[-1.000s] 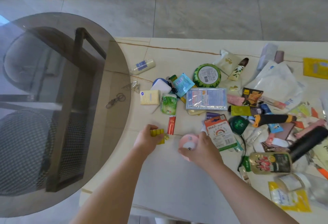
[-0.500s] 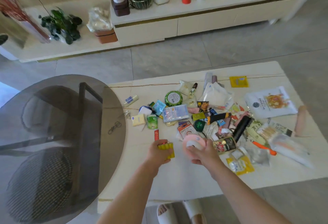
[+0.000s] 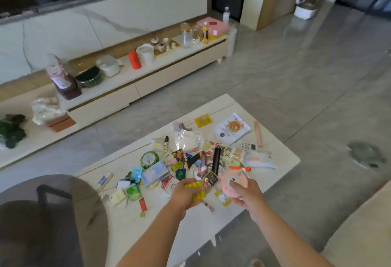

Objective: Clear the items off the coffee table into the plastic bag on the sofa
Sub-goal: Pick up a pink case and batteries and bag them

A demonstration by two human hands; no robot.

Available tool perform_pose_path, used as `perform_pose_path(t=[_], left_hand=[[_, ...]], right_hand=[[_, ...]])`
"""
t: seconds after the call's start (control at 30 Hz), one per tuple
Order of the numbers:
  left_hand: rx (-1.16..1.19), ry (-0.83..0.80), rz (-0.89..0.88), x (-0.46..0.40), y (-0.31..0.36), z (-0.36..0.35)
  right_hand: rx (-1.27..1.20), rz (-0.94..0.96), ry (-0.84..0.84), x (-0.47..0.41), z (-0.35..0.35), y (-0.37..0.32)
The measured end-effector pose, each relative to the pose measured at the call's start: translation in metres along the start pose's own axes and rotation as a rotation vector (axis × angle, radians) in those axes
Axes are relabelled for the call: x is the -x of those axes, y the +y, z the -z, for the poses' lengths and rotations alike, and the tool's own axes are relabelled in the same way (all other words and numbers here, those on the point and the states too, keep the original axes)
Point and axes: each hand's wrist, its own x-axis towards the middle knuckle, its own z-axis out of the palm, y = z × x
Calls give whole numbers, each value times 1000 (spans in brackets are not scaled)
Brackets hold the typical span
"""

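Two hands are up over the bench [image 3: 283, 158]. The left hand [image 3: 184, 194] grips a yellow pack [image 3: 195, 190]. The right hand [image 3: 246, 192] holds a round pink box [image 3: 231, 181], with the thumb on top. Under and behind them lies a big pile of small things. A red tube [image 3: 143, 204] and a green pouch [image 3: 133, 191] lie to the left. A black stick [image 3: 216, 159] stands out in the middle, and a green round tin [image 3: 149, 159] sits further back. A white food packet [image 3: 231, 130] lies at the far end. A dark glass round table [image 3: 48, 220] covers the near left corner. The sofa edge [image 3: 359, 233] shows at the right. I cannot see the bag.
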Motion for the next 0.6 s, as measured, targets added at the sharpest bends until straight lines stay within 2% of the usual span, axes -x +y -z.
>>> perform_pose_path(t=[0.27, 0.6], left_hand=[[-200, -192, -79, 27, 26, -147], [-417, -317, -178, 34, 34, -309]], right_hand=[[-182, 10, 126, -4, 138, -21], [-269, 90, 317, -8, 277, -37]])
